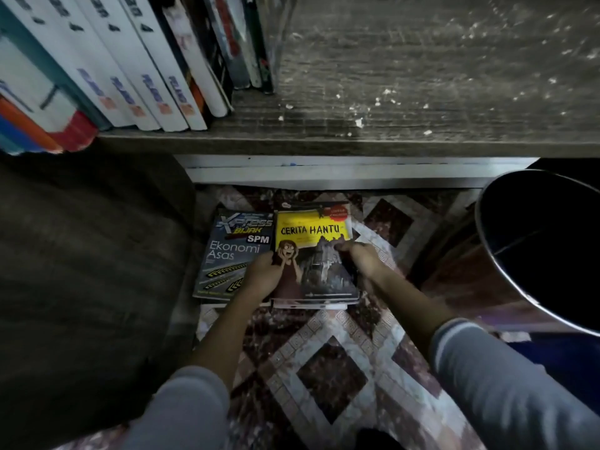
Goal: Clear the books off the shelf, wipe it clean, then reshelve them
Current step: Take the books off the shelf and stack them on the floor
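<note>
Grey sleeves (181, 407) reach in from the lower frame. Across the top, the dusty shelf (422, 92) lies half bared, with white-spined books (130, 69) standing upper left. At centre, over the rug (331, 378), the left grip (259, 274) and right grip (363, 259) each curl round an edge of the Cerita Hantu stack (319, 254), seemingly parking it beside the Xpress Bijak SPM Ekonomi Asas book (230, 251) so the shelf can be wiped.

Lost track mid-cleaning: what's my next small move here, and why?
Probably set the Cerita Hantu stack down on the rug and let go: the left hand and right hand grip its sides, while the shelf is dusty and holds more books.
</note>
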`<action>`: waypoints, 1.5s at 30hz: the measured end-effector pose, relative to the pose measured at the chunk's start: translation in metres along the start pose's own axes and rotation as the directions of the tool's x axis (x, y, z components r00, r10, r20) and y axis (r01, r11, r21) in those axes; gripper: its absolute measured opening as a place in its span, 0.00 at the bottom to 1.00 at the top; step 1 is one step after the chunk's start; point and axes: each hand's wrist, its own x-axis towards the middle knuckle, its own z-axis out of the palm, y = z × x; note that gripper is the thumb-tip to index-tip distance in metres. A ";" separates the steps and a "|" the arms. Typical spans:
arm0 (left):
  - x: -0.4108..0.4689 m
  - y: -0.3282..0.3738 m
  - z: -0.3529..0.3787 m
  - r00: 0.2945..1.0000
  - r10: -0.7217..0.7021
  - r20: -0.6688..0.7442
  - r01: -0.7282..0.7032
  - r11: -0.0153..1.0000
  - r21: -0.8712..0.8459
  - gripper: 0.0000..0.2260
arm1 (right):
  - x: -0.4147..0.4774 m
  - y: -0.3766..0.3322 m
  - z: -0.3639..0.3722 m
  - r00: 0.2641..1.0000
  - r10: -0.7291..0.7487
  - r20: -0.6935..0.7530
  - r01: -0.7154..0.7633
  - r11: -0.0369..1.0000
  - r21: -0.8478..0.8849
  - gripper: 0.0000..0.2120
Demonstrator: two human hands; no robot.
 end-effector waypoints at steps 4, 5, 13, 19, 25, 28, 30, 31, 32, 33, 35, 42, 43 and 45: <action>-0.006 0.001 -0.005 0.999 0.022 0.030 -0.022 1.000 0.021 0.12 | -0.010 -0.003 -0.009 0.997 -0.074 -0.014 0.070 0.975 -0.212 0.06; -0.010 0.004 -0.008 0.999 0.020 0.041 -0.022 0.999 0.045 0.15 | -0.013 -0.007 -0.011 0.996 -0.084 -0.012 0.081 0.979 -0.186 0.05; -0.056 0.043 -0.027 0.981 0.193 0.019 -0.194 0.975 0.105 0.14 | -0.066 -0.030 -0.006 0.942 -0.332 -0.048 0.314 0.923 -0.224 0.08; -0.128 0.082 -0.035 0.856 0.517 -0.011 -0.512 0.850 0.128 0.08 | -0.142 -0.058 0.013 0.917 -0.397 -0.043 0.398 0.918 0.007 0.14; -0.201 0.126 -0.073 0.733 0.642 -0.224 -0.643 0.762 0.080 0.13 | -0.219 -0.093 0.023 0.774 -0.633 0.029 0.631 0.774 0.044 0.14; -0.231 0.145 -0.095 0.633 0.696 -0.340 -0.709 0.697 0.109 0.11 | -0.248 -0.111 0.024 0.679 -0.734 0.032 0.734 0.679 0.001 0.14; -0.249 0.160 -0.107 0.541 0.739 -0.402 -0.743 0.644 0.182 0.10 | -0.266 -0.126 0.025 0.588 -0.809 0.013 0.808 0.587 -0.041 0.13; -0.258 0.167 -0.111 0.493 0.756 -0.429 -0.751 0.620 0.230 0.09 | -0.275 -0.133 0.026 0.542 -0.840 0.003 0.838 0.540 -0.079 0.12; -0.269 0.178 -0.117 0.433 0.778 -0.456 -0.761 0.586 0.278 0.09 | -0.284 -0.144 0.028 0.492 -0.870 -0.001 0.865 0.489 -0.116 0.10; -0.278 0.187 -0.122 0.375 0.798 -0.472 -0.768 0.553 0.324 0.09 | -0.292 -0.153 0.031 0.443 -0.897 0.000 0.886 0.438 -0.152 0.08; -0.292 0.209 -0.132 0.288 0.819 -0.496 -0.775 0.504 0.382 0.10 | -0.308 -0.182 0.038 0.306 -0.952 0.010 0.927 0.296 -0.229 0.09; -0.299 0.250 -0.129 0.437 0.762 -0.479 -0.716 0.616 0.327 0.18 | -0.327 -0.292 0.072 0.167 -0.927 0.337 0.885 -0.009 -0.465 0.17; -0.297 0.251 -0.127 0.458 0.752 -0.474 -0.702 0.633 0.326 0.19 | -0.326 -0.302 0.076 0.209 -0.889 0.407 0.870 -0.021 -0.493 0.17; -0.293 0.253 -0.124 0.491 0.728 -0.479 -0.678 0.664 0.315 0.21 | -0.321 -0.313 0.079 0.265 -0.830 0.491 0.839 -0.052 -0.542 0.18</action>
